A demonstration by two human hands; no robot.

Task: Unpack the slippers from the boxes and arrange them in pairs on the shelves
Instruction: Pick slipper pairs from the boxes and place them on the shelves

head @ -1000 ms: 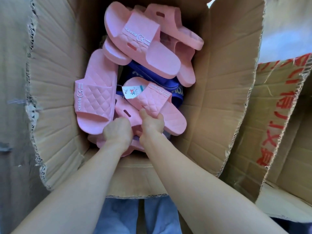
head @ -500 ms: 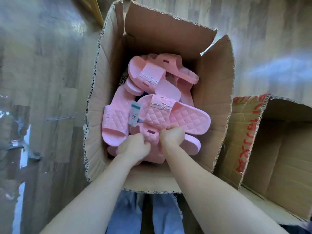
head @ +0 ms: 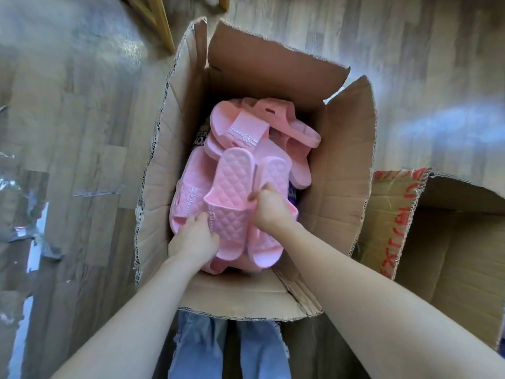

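An open cardboard box (head: 347, 165) stands on the floor in front of me, with several pink quilted slippers (head: 240, 132) piled inside. My left hand (head: 195, 239) and my right hand (head: 269, 207) both grip a pair of pink slippers (head: 232, 192) held together above the pile, toes pointing away from me. The second slipper of the pair (head: 273, 170) sits behind the first. A dark blue item (head: 292, 191) shows under the pile, mostly hidden.
A second open cardboard box (head: 451, 242) with red print stands to the right, touching the first. Wood-look flooring (head: 82, 119) surrounds the boxes. A wooden frame leg (head: 161, 20) stands at top left. My jeans (head: 202, 348) show below the box.
The view has pulled back from the box. The gripped pair has risen out of the pile and turned so its toes point away; the paper tag is no longer visible.
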